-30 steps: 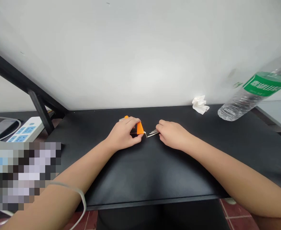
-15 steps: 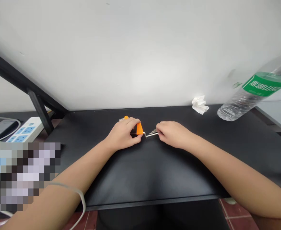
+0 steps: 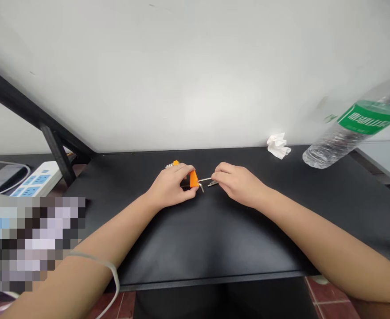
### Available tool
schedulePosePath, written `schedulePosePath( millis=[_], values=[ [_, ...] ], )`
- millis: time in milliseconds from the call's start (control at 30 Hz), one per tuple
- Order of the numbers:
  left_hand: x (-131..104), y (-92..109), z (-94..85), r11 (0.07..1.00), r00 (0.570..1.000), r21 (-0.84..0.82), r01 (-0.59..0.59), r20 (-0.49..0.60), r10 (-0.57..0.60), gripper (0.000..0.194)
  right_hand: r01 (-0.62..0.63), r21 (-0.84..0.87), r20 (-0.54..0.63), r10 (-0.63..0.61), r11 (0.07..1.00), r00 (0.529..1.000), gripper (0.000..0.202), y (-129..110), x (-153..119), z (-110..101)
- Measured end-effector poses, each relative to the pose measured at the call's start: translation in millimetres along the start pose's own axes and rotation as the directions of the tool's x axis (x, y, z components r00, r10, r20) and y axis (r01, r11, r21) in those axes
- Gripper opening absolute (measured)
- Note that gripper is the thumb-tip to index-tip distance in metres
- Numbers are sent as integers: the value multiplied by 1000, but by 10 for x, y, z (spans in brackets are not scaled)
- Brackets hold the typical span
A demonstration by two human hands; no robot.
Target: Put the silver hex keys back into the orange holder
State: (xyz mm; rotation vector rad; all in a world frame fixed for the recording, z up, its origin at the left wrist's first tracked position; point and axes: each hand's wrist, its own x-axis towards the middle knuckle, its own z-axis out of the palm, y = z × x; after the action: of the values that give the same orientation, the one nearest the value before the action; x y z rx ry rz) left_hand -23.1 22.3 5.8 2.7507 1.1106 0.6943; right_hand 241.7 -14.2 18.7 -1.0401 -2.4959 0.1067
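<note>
Orange shows between the fingers of the left hand [image 3: 170, 186], which curl round a holder [image 3: 194, 178] near the middle of the far half of the black surface [image 3: 215, 239]. A bent metal key [image 3: 201, 188] sticks out at the holder's right end, its tip turned toward the near edge. The right hand [image 3: 236, 182] has its fingers pinching a thin metal rod [image 3: 204, 179], whose other end is at the holder's right end; whether it is inside cannot be told. Loose metal rods [image 3: 212, 183] lie just below those fingers. At the far edge, right of the middle, sits a crumpled tissue [image 3: 278, 145], with a clear bottle [image 3: 334, 133] near the far right corner. Beyond the left edge is a white power strip [image 3: 35, 181].
</note>
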Motion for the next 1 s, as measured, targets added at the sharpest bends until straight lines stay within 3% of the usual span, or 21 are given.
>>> schedulePosePath(
  millis=[100,233,367,467,533,600,633,700,800,900,1000],
  values=[
    [-8,-3,12,999,1000,-46,-8,-22,7,36,24,-84,58,-20,996,998,28,-12,-8,-44],
    [-9,44,11,997,1000,-80,4,-21,-6,34,43,-68,87,-37,997,996,29,-42,-8,-46],
    [2,129,1,997,999,-64,-37,-19,36,29,14,248,37,-24,969,999,30,-123,23,50],
    [7,173,-1,994,993,-24,-107,-48,106,28,-147,516,58,137,844,989,22,-192,58,156],
    [8,182,0,991,988,7,-136,-68,136,28,-312,665,160,278,679,947,13,-218,78,212],
    [9,179,1,989,987,35,-141,-73,143,28,-411,753,260,341,515,903,5,-213,89,231],
    [9,173,2,989,987,45,-141,-71,144,29,-427,755,275,351,497,895,4,-196,90,222],
    [11,154,2,989,987,58,-136,-74,141,30,-398,664,211,353,633,912,3,-130,80,166],
    [11,104,6,990,988,70,-123,-80,129,32,-241,266,87,226,933,970,8,15,45,45],
    [1,39,11,992,993,77,-97,-61,102,34,-148,-39,191,153,988,970,13,131,19,-28],
    [-11,-6,15,994,996,74,-78,-45,81,34,-115,-167,292,160,979,943,16,158,24,-25]
  ],
)
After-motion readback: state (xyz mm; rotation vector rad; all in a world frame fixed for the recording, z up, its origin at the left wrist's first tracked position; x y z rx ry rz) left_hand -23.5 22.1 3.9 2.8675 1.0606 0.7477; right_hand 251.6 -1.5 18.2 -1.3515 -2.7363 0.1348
